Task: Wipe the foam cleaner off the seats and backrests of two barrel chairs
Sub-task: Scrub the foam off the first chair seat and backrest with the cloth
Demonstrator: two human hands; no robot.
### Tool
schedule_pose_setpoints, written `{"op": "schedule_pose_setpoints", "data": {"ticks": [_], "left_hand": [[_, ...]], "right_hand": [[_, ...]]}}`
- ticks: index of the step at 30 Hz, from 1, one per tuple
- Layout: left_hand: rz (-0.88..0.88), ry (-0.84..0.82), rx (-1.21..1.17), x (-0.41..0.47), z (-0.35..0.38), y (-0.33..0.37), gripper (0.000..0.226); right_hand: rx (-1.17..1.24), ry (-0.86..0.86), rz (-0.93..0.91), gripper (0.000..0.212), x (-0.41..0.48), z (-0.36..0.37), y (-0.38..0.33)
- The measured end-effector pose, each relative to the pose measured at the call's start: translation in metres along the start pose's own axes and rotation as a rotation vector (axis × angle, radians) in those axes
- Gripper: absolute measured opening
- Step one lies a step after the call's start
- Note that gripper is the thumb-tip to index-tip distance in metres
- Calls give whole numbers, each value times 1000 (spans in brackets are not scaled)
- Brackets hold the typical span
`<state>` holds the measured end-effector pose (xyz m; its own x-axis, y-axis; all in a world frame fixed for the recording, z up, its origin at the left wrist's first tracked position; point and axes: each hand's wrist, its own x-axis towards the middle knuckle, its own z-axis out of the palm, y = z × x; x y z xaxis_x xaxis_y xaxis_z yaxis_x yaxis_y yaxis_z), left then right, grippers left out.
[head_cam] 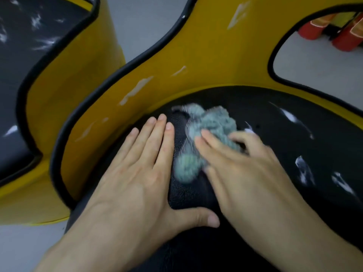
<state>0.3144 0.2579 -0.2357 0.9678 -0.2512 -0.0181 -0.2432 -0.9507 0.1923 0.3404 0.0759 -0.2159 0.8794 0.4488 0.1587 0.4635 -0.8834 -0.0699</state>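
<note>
In the head view, the left hand point(137, 173) lies flat on the black seat point(265, 103) of the nearer chair. Its fingers are straight and close together and its thumb is spread wide. Just to its right, the right hand point(245, 169) grips a bunched grey-green cloth point(208, 134) with bent fingers, pressing it onto the seat. Both the hand and the cloth are blurred.

White foam point(302, 169) streaks the seat to the right of the right hand and beyond it. More streaks mark the yellow backrest point(206, 55), which curves past the fingertips of both hands.

Left of the left hand stands the second chair point(74, 75), its dark seat also flecked with foam.

Beyond the right hand, a cut-out in the backrest shows grey floor point(314, 61) and some red and yellow objects point(345, 38), too small to make out.
</note>
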Motion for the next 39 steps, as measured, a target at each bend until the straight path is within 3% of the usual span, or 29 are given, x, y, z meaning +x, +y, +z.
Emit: {"op": "schedule_pose_setpoints", "data": {"ticks": [2,5,12,19,28,32,37,39], "left_hand": [[-10,4,-10,-1,0,0,141],[-8,9,-3,-2,0,1,141],[0,6,-17,0,2,-1,140],[-14,5,1,0,1,0,140],[-3,47,-30,-1,0,0,140],[10,59,-50,-2,1,-1,142],[13,27,-35,-1,3,-2,140],[17,20,-34,-1,4,-2,140]], "right_hand": [[24,-22,38,40,38,1,5],[20,-62,88,41,56,8,9],[28,-10,-17,56,-38,-3,-5],[11,-44,72,43,54,11,5],[19,-40,191,44,64,10,22],[-110,-38,115,49,56,14,4],[-45,-97,-18,65,-2,6,-6],[21,-65,-51,53,-31,5,-13]]}}
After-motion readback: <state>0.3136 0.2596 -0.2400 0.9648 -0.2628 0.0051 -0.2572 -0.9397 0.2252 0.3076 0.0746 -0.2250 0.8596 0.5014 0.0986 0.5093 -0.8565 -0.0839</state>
